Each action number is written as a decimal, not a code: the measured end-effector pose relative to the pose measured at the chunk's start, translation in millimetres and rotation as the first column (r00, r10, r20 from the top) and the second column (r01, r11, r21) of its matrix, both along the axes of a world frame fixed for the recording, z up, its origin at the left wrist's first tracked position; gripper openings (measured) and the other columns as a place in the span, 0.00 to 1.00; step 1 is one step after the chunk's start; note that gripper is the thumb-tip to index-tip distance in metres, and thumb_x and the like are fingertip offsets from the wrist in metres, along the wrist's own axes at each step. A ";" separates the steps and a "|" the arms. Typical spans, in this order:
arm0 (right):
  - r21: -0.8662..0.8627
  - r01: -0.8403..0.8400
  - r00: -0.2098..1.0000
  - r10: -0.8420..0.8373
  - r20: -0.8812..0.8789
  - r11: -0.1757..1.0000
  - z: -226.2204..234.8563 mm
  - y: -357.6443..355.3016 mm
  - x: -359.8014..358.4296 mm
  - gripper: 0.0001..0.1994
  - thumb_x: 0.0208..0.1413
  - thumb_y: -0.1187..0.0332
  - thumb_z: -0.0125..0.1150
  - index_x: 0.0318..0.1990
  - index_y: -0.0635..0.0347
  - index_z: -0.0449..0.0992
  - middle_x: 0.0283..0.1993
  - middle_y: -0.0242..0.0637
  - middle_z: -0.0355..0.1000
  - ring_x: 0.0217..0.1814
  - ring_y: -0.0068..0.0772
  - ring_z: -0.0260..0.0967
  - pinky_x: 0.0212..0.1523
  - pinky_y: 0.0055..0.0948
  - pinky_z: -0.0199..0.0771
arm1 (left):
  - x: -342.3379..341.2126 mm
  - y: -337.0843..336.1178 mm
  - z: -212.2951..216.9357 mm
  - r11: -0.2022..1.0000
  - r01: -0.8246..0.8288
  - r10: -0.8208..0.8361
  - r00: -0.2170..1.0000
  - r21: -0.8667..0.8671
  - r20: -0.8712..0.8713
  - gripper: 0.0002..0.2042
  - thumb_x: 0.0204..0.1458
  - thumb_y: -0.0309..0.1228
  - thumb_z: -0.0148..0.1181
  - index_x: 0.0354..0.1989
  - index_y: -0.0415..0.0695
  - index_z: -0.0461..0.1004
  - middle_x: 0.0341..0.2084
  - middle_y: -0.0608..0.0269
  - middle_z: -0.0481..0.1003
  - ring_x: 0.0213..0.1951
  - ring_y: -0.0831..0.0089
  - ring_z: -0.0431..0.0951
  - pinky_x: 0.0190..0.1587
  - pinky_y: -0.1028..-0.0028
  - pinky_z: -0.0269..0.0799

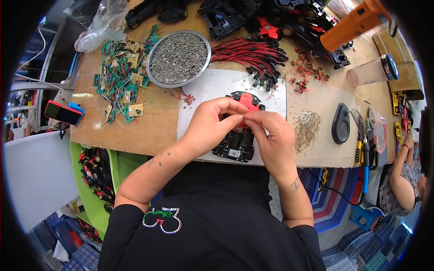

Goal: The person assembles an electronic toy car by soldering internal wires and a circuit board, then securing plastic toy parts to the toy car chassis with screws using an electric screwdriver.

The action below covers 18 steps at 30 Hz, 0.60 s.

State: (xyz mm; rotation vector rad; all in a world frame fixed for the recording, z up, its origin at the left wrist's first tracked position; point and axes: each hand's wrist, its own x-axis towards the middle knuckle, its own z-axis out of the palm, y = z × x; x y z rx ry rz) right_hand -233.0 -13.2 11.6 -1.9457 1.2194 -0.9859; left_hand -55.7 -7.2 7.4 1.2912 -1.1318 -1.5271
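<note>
A toy car chassis (233, 147), black with red parts, lies at the bench's near edge on a white sheet (208, 90). Over it my two hands meet, fingertips close together. My left hand (212, 119) is closed, thumb and forefinger pinched beside a red part (247, 100) of the car. My right hand (273, 131) is pinched too, its thumb and forefinger near the left fingertips. Whatever lies between the fingers is too small or hidden to make out. The hands cover the middle of the chassis.
A round metal bowl of small screws (178, 58) stands behind my left hand, beside heaped circuit boards (122, 81). Red and black wires (248, 52) lie behind the hands. A soldering iron (365, 158) hangs at the right edge. Another person's arm (401, 158) shows far right.
</note>
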 end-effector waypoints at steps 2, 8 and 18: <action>-0.132 0.022 1.000 -0.024 -0.014 0.991 7.0 -5.5 2.8 0.08 0.51 0.76 0.66 0.40 0.60 0.81 0.34 0.41 0.77 0.34 0.40 0.74 0.37 0.33 0.75 | 0.2 1.9 -2.8 0.995 0.031 -0.014 0.985 -0.097 0.173 0.07 0.53 0.27 0.64 0.39 0.40 0.80 0.31 0.62 0.80 0.37 0.74 0.78 0.43 0.74 0.73; 0.124 0.005 0.982 -0.029 0.188 0.992 14.0 -16.2 -3.7 0.06 0.53 0.75 0.65 0.39 0.62 0.81 0.34 0.40 0.78 0.32 0.33 0.74 0.35 0.28 0.74 | -6.9 3.6 2.7 0.942 0.135 0.034 0.873 -0.307 0.486 0.05 0.51 0.29 0.67 0.34 0.43 0.83 0.27 0.62 0.78 0.32 0.72 0.75 0.38 0.73 0.71; -0.316 0.314 0.752 -0.438 -0.493 0.895 -14.6 -68.9 -55.5 0.06 0.58 0.69 0.58 0.38 0.58 0.80 0.33 0.43 0.76 0.36 0.49 0.74 0.38 0.41 0.73 | -12.3 -1.4 -15.1 0.968 -0.019 0.088 0.960 -0.251 0.267 0.09 0.61 0.28 0.57 0.34 0.34 0.71 0.25 0.58 0.80 0.30 0.75 0.80 0.33 0.76 0.75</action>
